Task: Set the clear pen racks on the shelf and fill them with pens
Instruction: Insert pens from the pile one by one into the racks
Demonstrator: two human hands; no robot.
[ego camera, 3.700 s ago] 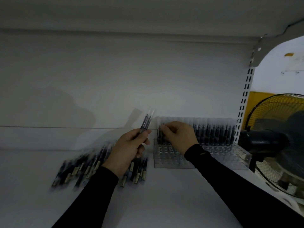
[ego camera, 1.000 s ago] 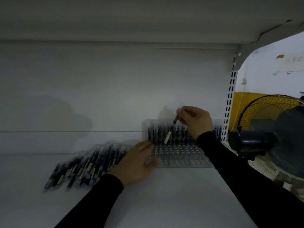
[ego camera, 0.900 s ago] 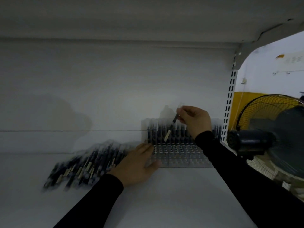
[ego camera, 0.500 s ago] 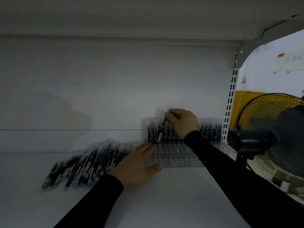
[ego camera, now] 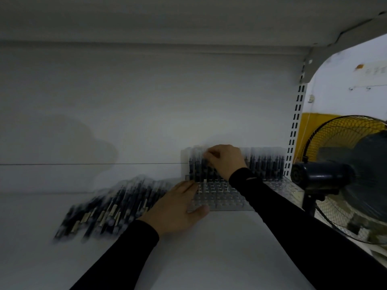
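Comparing with the earlier frames: right hand [ego camera: 225,161] lowered from a raised position above the clear pen rack [ego camera: 222,195] to the back rows of that rack, at its left rear corner. Pen formerly held tilted in the air above the rack no longer distinguishable as a separate item; seated among the standing pens [ego camera: 263,166], or hidden behind the fingers — cannot tell which. Right fingers curled and pinched together at the tops of the standing pens; actual grasp on a pen cannot be confirmed because of blur.

Left hand [ego camera: 178,208] unchanged in place: laid flat at the left front corner of the rack, fingers straight and released, fingertips resting on the rack's left edge, thumb against its front edge. Nothing grasped.

Rack seated on the shelf [ego camera: 209,248], back edge against the rear panel, right end near the slotted upright [ego camera: 295,130]. Rear rows filled with dark pens standing upright; front rows seen as vacant clear cells. Loose pens [ego camera: 109,208] piled flat on the shelf just left of the rack, beside the left hand, blurred. Fan [ego camera: 343,176] positioned right of the rack, beyond the upright.
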